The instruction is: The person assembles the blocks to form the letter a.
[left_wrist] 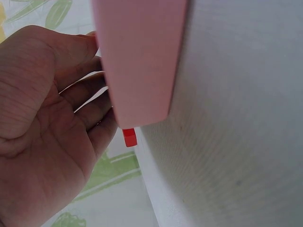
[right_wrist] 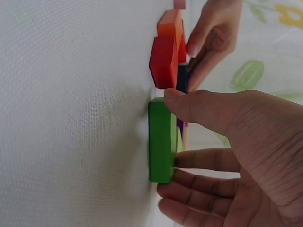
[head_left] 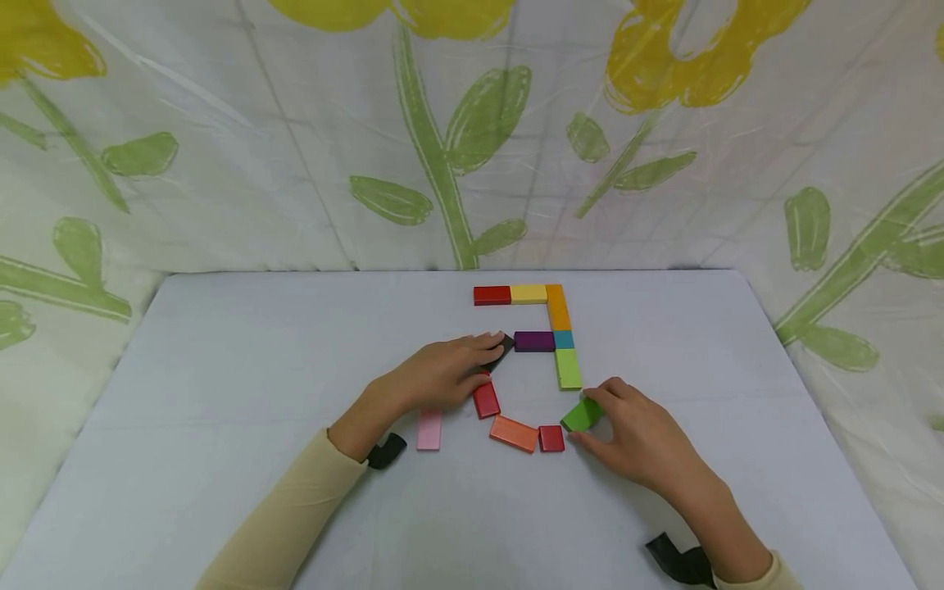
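Observation:
In the head view my right hand (head_left: 637,434) holds a green block (head_left: 583,415) at the lower right of a line of coloured blocks. The right wrist view shows the thumb at one end of it and fingers near the other. My left hand (head_left: 435,373) has its fingers on a black block (head_left: 500,351), partly covered by them. Its thumb is by a red block (head_left: 487,400) just below. An orange-red block (head_left: 514,434) and a short red block (head_left: 551,438) lie between the hands. A pink block (left_wrist: 139,61) stands large before the left wrist camera.
Above lie a red block (head_left: 492,296), a yellow block (head_left: 528,294), an orange block (head_left: 558,307), a purple block (head_left: 534,342), a small blue block (head_left: 564,339) and a light-green block (head_left: 568,369). A flowered cloth (head_left: 295,164) hangs behind the white table (head_left: 221,369).

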Demonstrator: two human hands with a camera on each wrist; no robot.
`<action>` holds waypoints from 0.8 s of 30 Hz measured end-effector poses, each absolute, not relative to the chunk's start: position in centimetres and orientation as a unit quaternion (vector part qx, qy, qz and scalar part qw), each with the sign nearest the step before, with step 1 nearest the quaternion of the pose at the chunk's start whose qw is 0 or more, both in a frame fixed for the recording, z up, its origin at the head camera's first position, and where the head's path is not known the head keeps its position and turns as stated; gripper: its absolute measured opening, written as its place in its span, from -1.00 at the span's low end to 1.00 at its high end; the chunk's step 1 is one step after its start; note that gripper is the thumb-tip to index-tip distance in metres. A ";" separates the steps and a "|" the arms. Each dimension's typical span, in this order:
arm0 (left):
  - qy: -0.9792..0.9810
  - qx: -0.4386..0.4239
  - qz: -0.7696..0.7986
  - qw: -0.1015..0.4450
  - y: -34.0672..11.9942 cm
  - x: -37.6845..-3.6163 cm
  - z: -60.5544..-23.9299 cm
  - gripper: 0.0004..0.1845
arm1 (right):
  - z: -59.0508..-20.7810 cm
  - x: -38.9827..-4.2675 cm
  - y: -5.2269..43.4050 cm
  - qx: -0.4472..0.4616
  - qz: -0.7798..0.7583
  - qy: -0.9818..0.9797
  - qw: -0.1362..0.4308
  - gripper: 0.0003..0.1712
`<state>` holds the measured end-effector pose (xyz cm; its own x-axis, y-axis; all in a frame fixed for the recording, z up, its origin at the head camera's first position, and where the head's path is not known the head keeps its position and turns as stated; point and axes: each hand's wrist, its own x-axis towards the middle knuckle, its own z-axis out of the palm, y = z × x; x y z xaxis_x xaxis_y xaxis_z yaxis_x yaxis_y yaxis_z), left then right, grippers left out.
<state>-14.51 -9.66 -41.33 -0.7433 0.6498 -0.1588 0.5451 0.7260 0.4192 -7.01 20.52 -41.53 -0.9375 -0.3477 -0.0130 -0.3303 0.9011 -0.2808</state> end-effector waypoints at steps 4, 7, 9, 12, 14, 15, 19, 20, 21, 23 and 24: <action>0.917 0.326 0.173 0.152 -9.7 -14.5 -41.3 -0.42 | -41.6 -7.0 20.5 -0.174 -0.138 0.974 0.034 -0.30; 0.917 0.327 0.172 0.151 -9.7 -14.6 -41.4 -0.42 | -41.6 -7.0 20.6 -0.174 -0.138 0.974 0.035 -0.29; 0.917 0.329 0.172 0.149 -9.7 -14.5 -41.4 -0.42 | -41.6 -7.0 20.5 -0.175 -0.138 0.974 0.035 -0.29; 0.916 0.331 0.173 0.148 -9.7 -14.6 -41.5 -0.42 | -41.5 -7.0 20.5 -0.176 -0.137 0.974 0.033 -0.30; 0.916 0.331 0.174 0.147 -9.7 -14.6 -41.5 -0.42 | -41.5 -7.0 20.6 -0.178 -0.137 0.974 0.029 -0.31; 0.916 0.332 0.174 0.147 -9.7 -14.6 -41.5 -0.42 | -41.5 -7.0 20.6 -0.178 -0.138 0.974 0.028 -0.31; 0.916 0.330 0.173 0.147 -9.7 -14.6 -41.5 -0.42 | -41.4 -6.9 20.6 -0.178 -0.138 0.974 0.028 -0.31; 0.916 0.330 0.172 0.147 -9.7 -14.6 -41.6 -0.42 | -41.4 -7.0 20.6 -0.177 -0.136 0.974 0.029 -0.31; 0.916 0.330 0.172 0.147 -9.7 -14.6 -41.6 -0.42 | -41.3 -6.9 20.6 -0.178 -0.137 0.974 0.030 -0.31; 0.916 0.331 0.172 0.146 -9.7 -14.6 -41.6 -0.42 | -41.3 -6.9 20.6 -0.176 -0.134 0.975 0.034 -0.31; 0.916 0.331 0.172 0.145 -9.7 -14.6 -41.6 -0.42 | -41.2 -6.9 20.6 -0.174 -0.133 0.975 0.036 -0.31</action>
